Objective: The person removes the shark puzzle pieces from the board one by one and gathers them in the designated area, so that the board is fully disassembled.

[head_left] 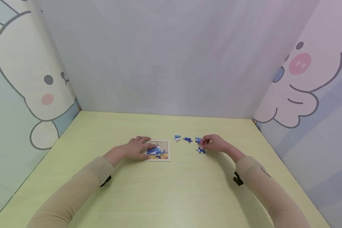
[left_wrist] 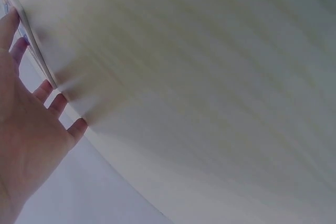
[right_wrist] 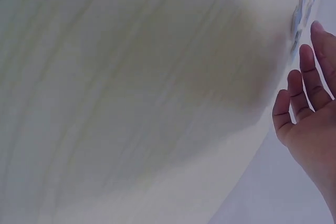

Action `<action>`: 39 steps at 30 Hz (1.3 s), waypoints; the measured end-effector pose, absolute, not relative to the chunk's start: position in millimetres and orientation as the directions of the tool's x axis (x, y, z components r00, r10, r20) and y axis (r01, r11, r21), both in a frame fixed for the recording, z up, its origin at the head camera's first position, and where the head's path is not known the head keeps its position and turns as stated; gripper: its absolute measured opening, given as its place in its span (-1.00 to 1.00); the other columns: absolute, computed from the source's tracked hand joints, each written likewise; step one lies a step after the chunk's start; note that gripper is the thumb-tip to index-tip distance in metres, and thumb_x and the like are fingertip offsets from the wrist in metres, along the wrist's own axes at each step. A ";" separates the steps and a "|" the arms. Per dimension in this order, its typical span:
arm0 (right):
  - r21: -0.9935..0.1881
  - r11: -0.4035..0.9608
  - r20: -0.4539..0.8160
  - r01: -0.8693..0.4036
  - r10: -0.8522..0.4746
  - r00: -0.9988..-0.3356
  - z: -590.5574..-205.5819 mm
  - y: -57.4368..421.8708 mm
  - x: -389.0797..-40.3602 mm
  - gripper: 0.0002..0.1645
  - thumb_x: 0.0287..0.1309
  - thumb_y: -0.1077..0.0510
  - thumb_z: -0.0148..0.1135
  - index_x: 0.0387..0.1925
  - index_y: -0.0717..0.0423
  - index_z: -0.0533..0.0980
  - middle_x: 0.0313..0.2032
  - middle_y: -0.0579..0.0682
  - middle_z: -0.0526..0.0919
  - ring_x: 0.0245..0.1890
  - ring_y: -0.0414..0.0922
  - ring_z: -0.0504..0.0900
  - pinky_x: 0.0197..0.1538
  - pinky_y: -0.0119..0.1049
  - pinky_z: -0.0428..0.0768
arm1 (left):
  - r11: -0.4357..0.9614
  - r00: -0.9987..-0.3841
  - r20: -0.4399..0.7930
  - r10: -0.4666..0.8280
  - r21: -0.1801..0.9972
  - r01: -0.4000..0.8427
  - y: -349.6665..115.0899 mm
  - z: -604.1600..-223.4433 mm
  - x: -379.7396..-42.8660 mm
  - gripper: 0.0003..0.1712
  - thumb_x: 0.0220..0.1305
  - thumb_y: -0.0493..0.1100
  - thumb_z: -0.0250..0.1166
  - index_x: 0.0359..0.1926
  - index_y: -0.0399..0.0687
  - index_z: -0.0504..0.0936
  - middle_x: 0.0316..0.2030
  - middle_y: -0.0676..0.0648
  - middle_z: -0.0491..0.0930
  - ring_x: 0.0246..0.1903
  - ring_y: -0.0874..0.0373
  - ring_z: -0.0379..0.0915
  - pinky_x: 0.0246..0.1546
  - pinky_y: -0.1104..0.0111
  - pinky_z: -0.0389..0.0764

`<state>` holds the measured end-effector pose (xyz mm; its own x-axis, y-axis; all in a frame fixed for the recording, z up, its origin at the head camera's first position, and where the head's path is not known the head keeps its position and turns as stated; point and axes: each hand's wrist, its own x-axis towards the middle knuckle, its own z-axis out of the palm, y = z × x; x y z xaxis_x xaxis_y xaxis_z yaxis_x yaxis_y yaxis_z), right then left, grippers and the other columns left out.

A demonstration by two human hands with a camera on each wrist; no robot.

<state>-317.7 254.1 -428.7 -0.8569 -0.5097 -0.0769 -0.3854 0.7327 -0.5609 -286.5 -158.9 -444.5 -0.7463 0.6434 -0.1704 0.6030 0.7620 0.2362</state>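
Four loose pieces [head_left: 188, 140] lie right of the puzzle tray [head_left: 164, 144] under a spread left hand [head_left: 136, 148], and we judge the right hand [head_left: 213, 143], its grip unclear to us, could jostle pieces by crowding them.

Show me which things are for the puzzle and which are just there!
For the puzzle:
- framed puzzle board, under the left hand
- loose blue-and-white pieces, the right hand at the nearest ones

Just there:
- pale yellow table, holding everything up
- plain grey backdrop
- cartoon animals on the side walls
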 end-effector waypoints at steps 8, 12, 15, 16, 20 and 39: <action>-0.557 0.706 -0.011 -0.437 -0.533 -0.846 -414.4 229.1 -314.7 -0.74 0.10 0.13 0.33 -0.14 0.10 0.59 -0.24 -0.11 0.62 -0.21 -0.08 0.48 -0.16 -0.24 0.48 | 0.764 -0.750 -0.170 0.639 0.254 0.593 -158.0 -440.8 -283.7 -0.31 0.25 0.25 0.15 0.38 0.41 0.19 0.43 -0.16 -0.01 0.38 -0.23 -0.13 0.23 -0.24 0.03; -0.557 0.687 0.020 -0.467 -0.551 -0.834 -408.3 212.4 -312.8 -0.70 0.09 0.13 0.34 -0.13 0.16 0.58 -0.22 -0.02 0.63 -0.18 0.00 0.50 -0.10 -0.14 0.50 | 0.766 -0.753 -0.170 0.635 0.261 0.587 -158.3 -441.9 -284.0 -0.28 0.24 0.26 0.15 0.39 0.39 0.17 0.43 -0.15 -0.01 0.38 -0.23 -0.13 0.24 -0.24 0.02; -0.555 0.669 0.056 -0.494 -0.562 -0.825 -405.6 197.7 -312.7 -0.69 0.08 0.15 0.35 -0.12 0.19 0.59 -0.19 0.06 0.65 -0.15 0.04 0.52 -0.03 -0.03 0.50 | 0.776 -0.765 -0.170 0.621 0.268 0.570 -158.5 -442.4 -284.3 -0.22 0.22 0.29 0.15 0.41 0.33 0.13 0.44 -0.13 -0.01 0.38 -0.20 -0.13 0.25 -0.22 0.02; -0.558 0.664 0.065 -0.498 -0.563 -0.824 -405.0 192.5 -312.8 -0.68 0.08 0.15 0.35 -0.12 0.20 0.59 -0.18 0.08 0.65 -0.14 0.05 0.52 0.00 0.00 0.49 | 0.780 -0.770 -0.169 0.616 0.270 0.565 -158.5 -442.4 -284.3 -0.20 0.21 0.30 0.15 0.41 0.29 0.12 0.43 -0.13 -0.01 0.38 -0.20 -0.13 0.25 -0.22 0.02; -0.564 0.657 0.083 -0.501 -0.558 -0.826 -403.2 171.5 -313.1 -0.63 0.07 0.15 0.36 -0.08 0.21 0.58 -0.12 0.13 0.64 -0.08 0.11 0.52 0.05 0.04 0.48 | 0.789 -0.784 -0.160 0.599 0.284 0.545 -158.1 -441.2 -283.2 -0.12 0.18 0.34 0.16 0.42 0.17 0.10 0.43 -0.12 0.01 0.38 -0.18 -0.11 0.25 -0.21 0.03; -0.536 0.678 0.025 -0.503 -0.583 -0.812 -426.6 97.7 -308.4 -0.47 0.02 0.04 0.41 0.07 0.02 0.52 0.03 -0.01 0.58 0.04 -0.03 0.47 0.10 -0.13 0.45 | 0.787 -0.789 -0.153 0.595 0.313 0.532 -155.6 -442.1 -283.4 -0.32 0.18 0.33 0.17 0.19 0.12 0.26 0.42 -0.10 0.04 0.37 -0.14 -0.08 0.25 -0.17 0.07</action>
